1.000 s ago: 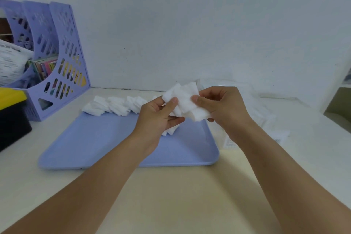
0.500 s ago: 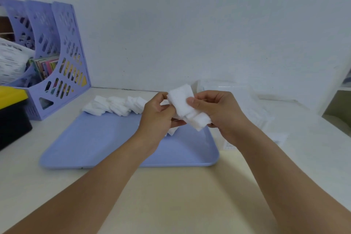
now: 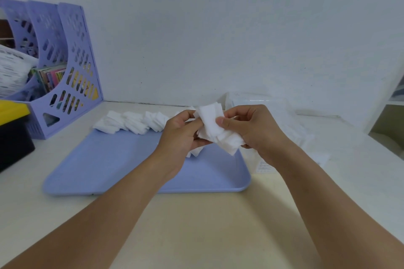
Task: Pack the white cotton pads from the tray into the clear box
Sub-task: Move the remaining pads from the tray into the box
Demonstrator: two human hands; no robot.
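- Far left, worktop [image 3: 196,225]: a black box with a yellow lid [image 3: 13,111] at the frame edge; behind it a lilac file rack [image 3: 72,85] holding papers and coloured booklets.
- Blue tray [image 3: 122,164] lies left of centre on the worktop. A row of loose cotton pads [image 3: 131,123] runs along its far edge; a few more pads [image 3: 194,152] lie just under your hands.
- Your left hand [image 3: 181,137] is raised over the tray's right half, fingers curled, thumb and fingertips pinching the left edge of a stack of pads [image 3: 215,131].
- Your right hand [image 3: 251,129] grips the same stack from the right, thumb pressed on its front face, fingers curled behind it. The stack is off the tray, held between both hands.
- Clear box [image 3: 273,111] stands on the worktop right of the tray, mostly behind your right hand; contents hard to make out.
- A small printed label [image 3: 265,166] lies near your right wrist.
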